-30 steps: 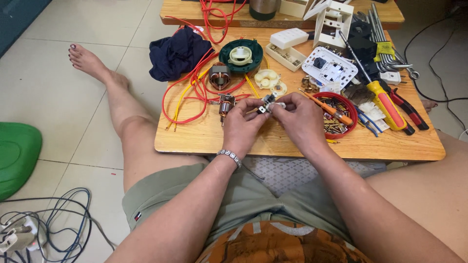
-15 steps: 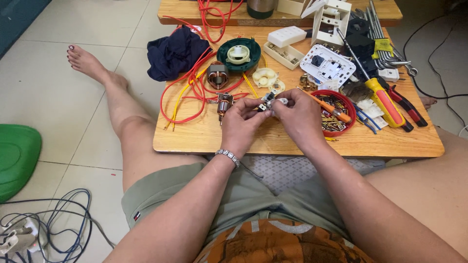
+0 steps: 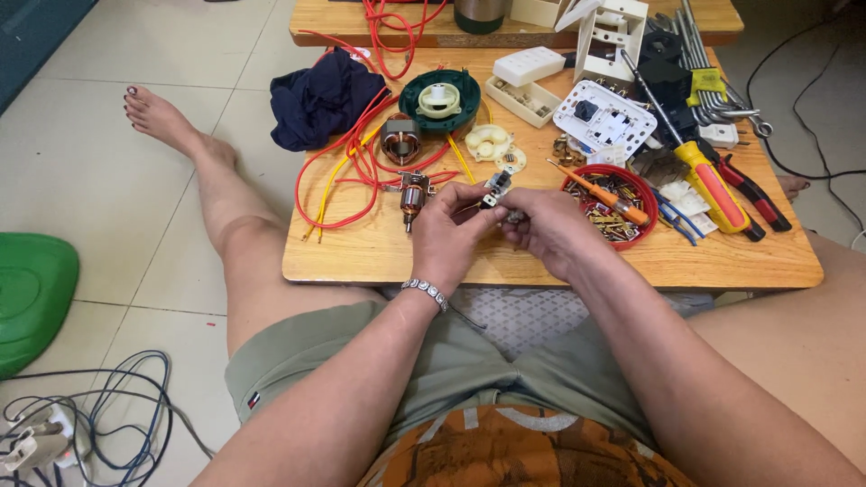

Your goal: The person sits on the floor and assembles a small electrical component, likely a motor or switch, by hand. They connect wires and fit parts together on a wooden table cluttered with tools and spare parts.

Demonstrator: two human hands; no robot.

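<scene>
Both hands meet over the near middle of a low wooden table (image 3: 379,261). My left hand (image 3: 451,230) and my right hand (image 3: 546,230) pinch one small grey metal part (image 3: 497,189) between their fingertips, a little above the tabletop. A silver bracelet (image 3: 426,290) circles my left wrist. Just left of my left hand lies a copper-wound motor rotor (image 3: 413,197). Right of my right hand stands a red round dish (image 3: 612,212) of small metal pieces with an orange screwdriver (image 3: 597,191) across it.
Red and yellow wires (image 3: 347,171), a dark blue cloth (image 3: 320,99), a green round housing (image 3: 439,97), white plastic covers (image 3: 603,122), a yellow-handled screwdriver (image 3: 713,185) and red pliers (image 3: 753,194) crowd the table. A green object (image 3: 27,293) and tangled cables (image 3: 99,424) lie on the floor at left.
Both hands stay together on the small part, with only slight finger shifts; the view has tilted a little.
</scene>
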